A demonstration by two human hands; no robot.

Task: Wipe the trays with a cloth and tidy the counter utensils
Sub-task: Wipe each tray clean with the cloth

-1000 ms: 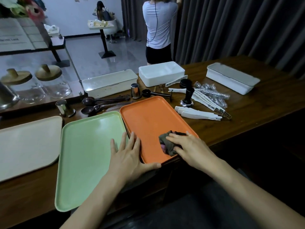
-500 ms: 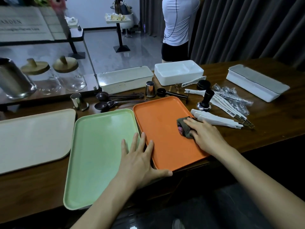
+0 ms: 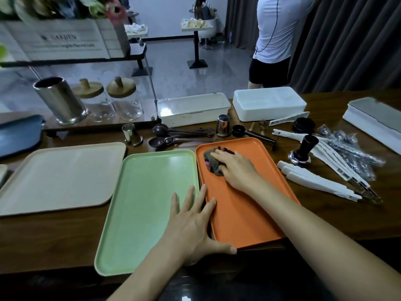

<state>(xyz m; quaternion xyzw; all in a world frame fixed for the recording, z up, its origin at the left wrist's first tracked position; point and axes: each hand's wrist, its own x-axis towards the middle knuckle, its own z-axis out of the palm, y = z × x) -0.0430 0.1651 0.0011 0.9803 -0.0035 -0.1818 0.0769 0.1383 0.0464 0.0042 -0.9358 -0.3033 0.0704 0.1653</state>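
Three trays lie side by side on the wooden counter: a beige tray (image 3: 60, 174) at the left, a green tray (image 3: 143, 205) in the middle and an orange tray (image 3: 243, 213) to its right. My right hand (image 3: 235, 168) presses a crumpled dark cloth (image 3: 213, 162) flat onto the far left corner of the orange tray. My left hand (image 3: 193, 222) lies flat with spread fingers across the seam between the green and orange trays, its thumb along the orange tray's near rim.
Behind the trays lie brown measuring spoons (image 3: 171, 135), two small metal cups (image 3: 223, 125), a black tamper (image 3: 304, 146), white-sleeved utensils (image 3: 321, 183) and wrapped spoons (image 3: 347, 146). White boxes (image 3: 269, 105) stand further back. A person (image 3: 275, 40) stands beyond the counter.
My right hand has slid the cloth from the near part of the orange tray along its right side to the far left corner. My left hand stays planted between the trays.
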